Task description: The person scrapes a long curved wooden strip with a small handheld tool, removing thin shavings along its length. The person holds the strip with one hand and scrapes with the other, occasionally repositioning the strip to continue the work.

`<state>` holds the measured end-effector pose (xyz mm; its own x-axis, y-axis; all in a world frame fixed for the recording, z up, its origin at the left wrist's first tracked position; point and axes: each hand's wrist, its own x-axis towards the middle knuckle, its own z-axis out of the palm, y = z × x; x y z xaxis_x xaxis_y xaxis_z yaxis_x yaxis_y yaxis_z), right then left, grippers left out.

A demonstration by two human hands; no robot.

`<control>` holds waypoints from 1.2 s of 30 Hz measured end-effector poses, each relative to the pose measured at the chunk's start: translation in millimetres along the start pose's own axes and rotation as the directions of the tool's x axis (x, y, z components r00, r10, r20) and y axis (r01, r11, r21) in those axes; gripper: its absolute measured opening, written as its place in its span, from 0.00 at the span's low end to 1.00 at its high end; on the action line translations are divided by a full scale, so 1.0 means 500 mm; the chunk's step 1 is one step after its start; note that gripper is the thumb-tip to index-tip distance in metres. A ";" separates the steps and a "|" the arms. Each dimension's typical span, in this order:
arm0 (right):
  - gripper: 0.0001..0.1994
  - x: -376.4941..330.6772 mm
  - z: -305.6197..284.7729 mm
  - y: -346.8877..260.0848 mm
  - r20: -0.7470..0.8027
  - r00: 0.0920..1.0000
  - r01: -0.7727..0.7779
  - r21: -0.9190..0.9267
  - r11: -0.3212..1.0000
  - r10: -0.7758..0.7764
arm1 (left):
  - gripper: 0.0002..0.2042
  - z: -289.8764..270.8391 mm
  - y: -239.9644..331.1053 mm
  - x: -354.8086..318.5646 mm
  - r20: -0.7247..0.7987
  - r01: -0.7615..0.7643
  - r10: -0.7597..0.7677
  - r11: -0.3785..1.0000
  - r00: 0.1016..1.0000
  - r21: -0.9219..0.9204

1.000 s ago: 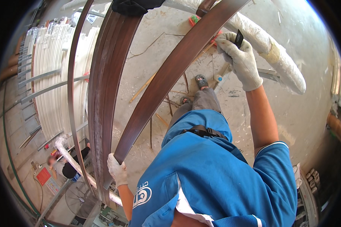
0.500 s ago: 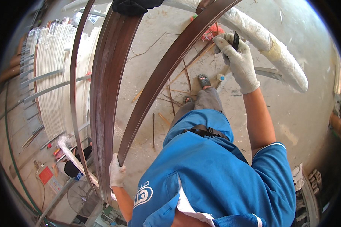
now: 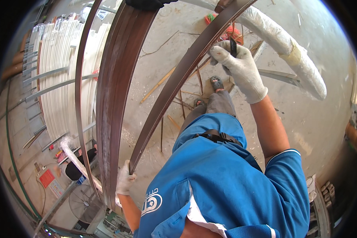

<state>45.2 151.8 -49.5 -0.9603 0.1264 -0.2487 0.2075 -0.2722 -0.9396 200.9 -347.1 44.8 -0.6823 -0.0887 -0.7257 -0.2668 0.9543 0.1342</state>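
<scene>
A long dark brown strip (image 3: 188, 59) runs from my left side up past the top edge, bent by the lens. My left hand (image 3: 125, 180), in a white knit glove, is closed around its near end. My right hand (image 3: 244, 71), gloved alike, is closed on a small flat black tool (image 3: 233, 47), which points up between thumb and fingers. The fingertips of that hand are close beside the strip's edge; whether they touch it cannot be told. Left of the strip stands a bundle of wider dark brown profiles (image 3: 121, 79), with a black cloth (image 3: 150, 3) over it at the top.
Another thin brown strip (image 3: 79, 79) and a stack of white profiles (image 3: 61, 75) on metal bars are at left. A person in black (image 3: 77, 168) is low down there, near a fan (image 3: 85, 203). A plastic-wrapped roll (image 3: 281, 43) and red netting (image 3: 230, 35) lie beyond my right hand.
My right hand has moved left and slightly down with the black tool, closer to the brown strip. My left hand stays on the strip's end, shifted slightly right in view.
</scene>
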 end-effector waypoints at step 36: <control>0.06 -0.031 0.015 -0.005 -0.045 0.997 -0.052 0.082 0.995 0.056 | 0.17 0.065 0.047 -0.013 -0.112 0.155 -0.145 0.985 0.983 0.083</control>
<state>58.2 143.5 -41.4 -0.9377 0.1542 -0.3115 0.2414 -0.3559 -0.9028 220.8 -314.8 30.8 -0.7082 -0.2574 -0.6574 -0.3117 0.9495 -0.0359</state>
